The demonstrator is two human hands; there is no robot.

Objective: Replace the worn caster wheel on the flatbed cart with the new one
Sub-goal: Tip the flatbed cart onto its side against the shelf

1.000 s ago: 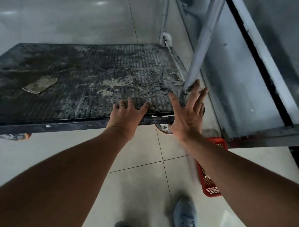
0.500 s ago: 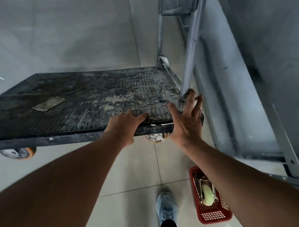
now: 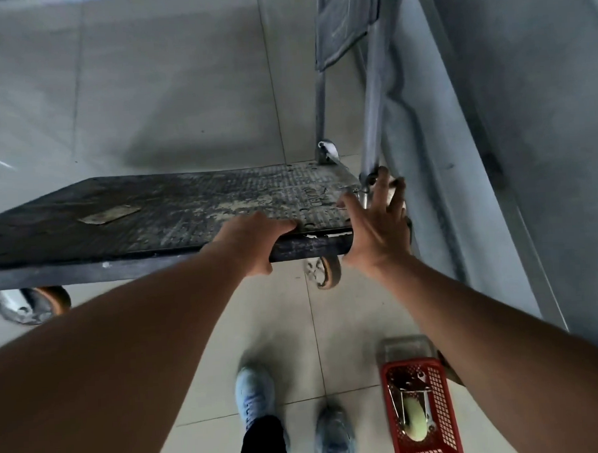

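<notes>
Cart (image 3: 160, 212) held by its near long edge, deck running left to right: a caster (image 3: 323, 272) hangs under the near right corner, below the gap between the hands and slightly nearer the right; whether it is the worn one cannot be told. The left hand (image 3: 254, 243) grips the deck edge, fingers curled over it. The right hand (image 3: 376, 228) presses the corner, fingers spread straight against the post (image 3: 371, 113) foot. On the floor, under the right forearm, a red basket (image 3: 446, 408) holds the new wheel (image 3: 415, 420) in its bracket.
</notes>
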